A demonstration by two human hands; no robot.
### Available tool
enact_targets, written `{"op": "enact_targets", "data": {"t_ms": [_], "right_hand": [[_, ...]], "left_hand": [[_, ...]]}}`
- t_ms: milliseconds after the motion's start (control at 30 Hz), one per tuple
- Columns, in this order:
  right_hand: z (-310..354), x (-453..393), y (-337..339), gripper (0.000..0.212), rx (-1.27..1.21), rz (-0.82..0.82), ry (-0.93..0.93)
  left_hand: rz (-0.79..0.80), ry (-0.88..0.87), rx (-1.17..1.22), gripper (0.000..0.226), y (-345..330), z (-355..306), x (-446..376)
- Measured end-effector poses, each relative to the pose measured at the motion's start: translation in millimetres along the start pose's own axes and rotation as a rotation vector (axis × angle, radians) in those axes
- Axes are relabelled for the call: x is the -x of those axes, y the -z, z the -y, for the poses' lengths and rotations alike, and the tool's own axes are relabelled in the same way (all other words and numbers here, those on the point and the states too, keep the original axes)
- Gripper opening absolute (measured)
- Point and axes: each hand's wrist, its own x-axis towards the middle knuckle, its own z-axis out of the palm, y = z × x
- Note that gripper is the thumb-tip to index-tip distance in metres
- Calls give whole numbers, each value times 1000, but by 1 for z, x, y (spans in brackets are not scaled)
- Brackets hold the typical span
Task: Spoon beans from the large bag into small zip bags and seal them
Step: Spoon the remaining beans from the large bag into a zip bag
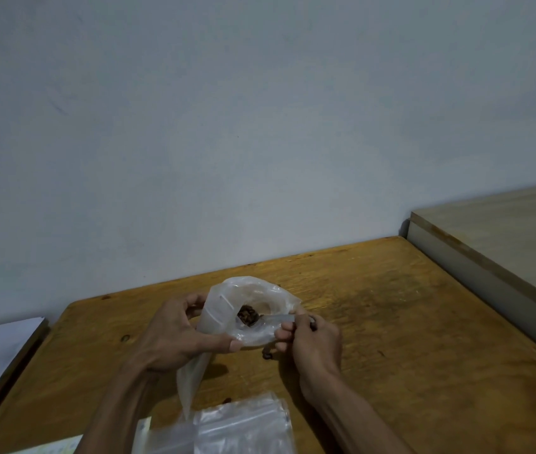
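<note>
Spare zip bags [240,424] lie at the bench's [424,322] near edge; left hand [175,335] pinches the limp bag's [250,309] rim, right hand [312,339] grips a loaded spoon [260,317].

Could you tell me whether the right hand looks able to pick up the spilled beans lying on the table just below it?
Probably not yet: the right hand is gripping the loaded spoon inside the bag. The beans lie uncovered on the table, so only the spoon stands in the way.
</note>
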Motion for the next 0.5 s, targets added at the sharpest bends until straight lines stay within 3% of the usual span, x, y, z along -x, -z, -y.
{"op": "enact_targets", "data": {"t_ms": [300,500], "right_hand": [[9,-5,6,21,-88,6,-2],[22,-3,12,20,-79,19,28]], "left_hand": [[-16,-16,-33,95,-1,2,-2],[-48,-22,-34,66,-5,2,-3]]}}
